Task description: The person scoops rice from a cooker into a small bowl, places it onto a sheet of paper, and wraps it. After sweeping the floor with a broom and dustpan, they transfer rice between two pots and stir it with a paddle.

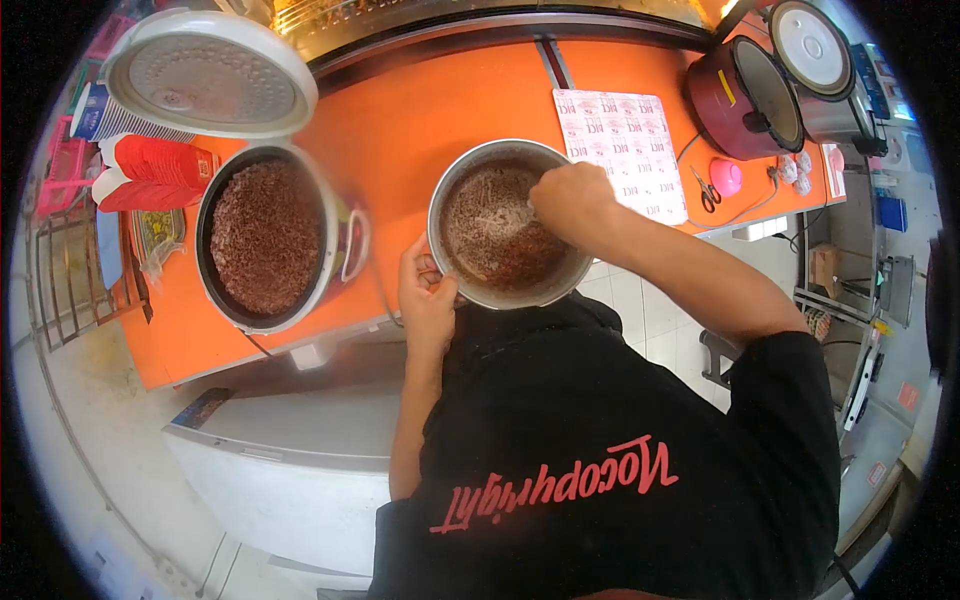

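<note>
I read the right hand point(572, 200) first: its fingers are curled closed and dip into the metal bowl point(470, 290) from the bowl's far right rim. Whether they grip a utensil or the contents alone, I cannot tell; a small pale edge shows beside the knuckles, too small to identify.

The left hand point(425, 300) sits at the bowl's near left rim. Its fingers wrap the rim, thumb over the lip, holding the bowl steady.

The metal bowl itself is held at the near edge of the orange counter point(450, 100), directly in front of my black shirt point(600, 470). It contains a layer of brown grains point(495, 235), spread across its bottom.

Reference items, all located from the bowl:
- Left of the bowl, just beside it: an open rice cooker point(345, 245) filled with darker reddish-brown grains point(265, 235). Its white lid point(205, 75) is raised behind it.
- Further left, beyond the cooker: a red and white stack of packaging point(150, 172).
- Beyond the bowl, to the right: a printed sheet point(620, 140) lying flat on the counter.
- Further right: scissors point(707, 190) and a pink round object point(727, 176), near each other.
- Far right: a dark red cooker point(735, 95), lid open.
</note>
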